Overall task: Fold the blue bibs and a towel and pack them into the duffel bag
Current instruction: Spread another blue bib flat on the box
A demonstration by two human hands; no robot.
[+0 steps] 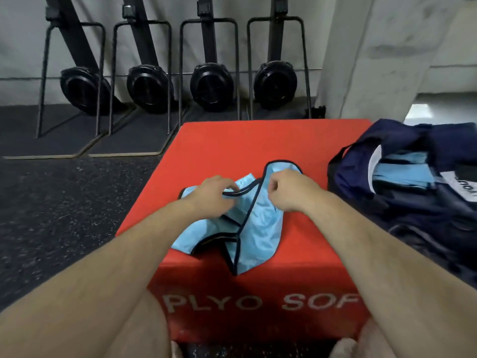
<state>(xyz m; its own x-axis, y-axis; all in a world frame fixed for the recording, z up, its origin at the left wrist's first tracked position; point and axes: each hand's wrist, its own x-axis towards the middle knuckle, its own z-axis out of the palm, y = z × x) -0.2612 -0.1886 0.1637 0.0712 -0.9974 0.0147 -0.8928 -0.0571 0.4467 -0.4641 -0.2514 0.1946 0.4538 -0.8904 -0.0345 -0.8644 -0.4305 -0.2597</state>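
folded blue bibs [402, 174] inside open duffel bag [413, 202]; both hands' fingers [227, 188] pinching crumpled bib [253, 228] on red box [232, 148]

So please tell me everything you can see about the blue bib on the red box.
The bib is light blue, thin shiny cloth with dark trim. It lies crumpled and unfolded on top of the red box, one corner hanging over the front edge. The left hand pinches a trimmed strap; the right hand has its grip on the upper part.
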